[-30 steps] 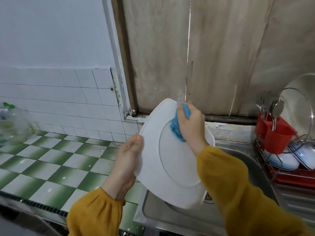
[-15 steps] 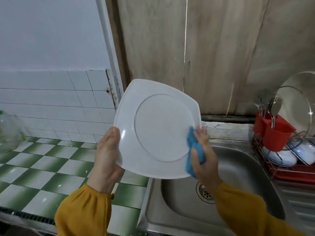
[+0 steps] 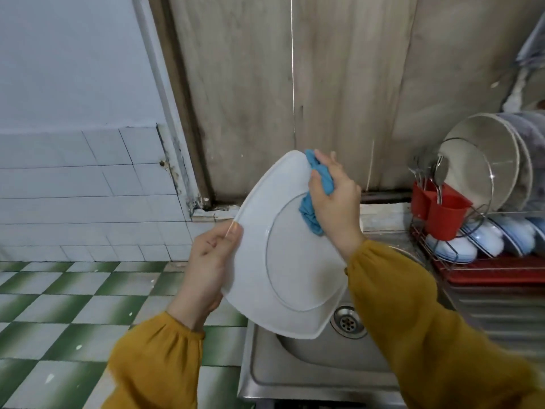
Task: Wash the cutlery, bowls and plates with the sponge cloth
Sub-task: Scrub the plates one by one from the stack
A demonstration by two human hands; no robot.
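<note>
We cannot see the fingers of our left hand [image 3: 206, 270] behind the plate [image 3: 283, 261], the sponge cloth [image 3: 309, 215] is half buried in our right hand [image 3: 336, 202], and the dish rack [image 3: 489, 276] runs off the right edge.

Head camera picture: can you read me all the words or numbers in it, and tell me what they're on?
None: no word, number or sign can be read anywhere. The white plate held by the left hand is plain, so is the blue sponge cloth in the right hand, and the red cutlery cups show no label.
</note>
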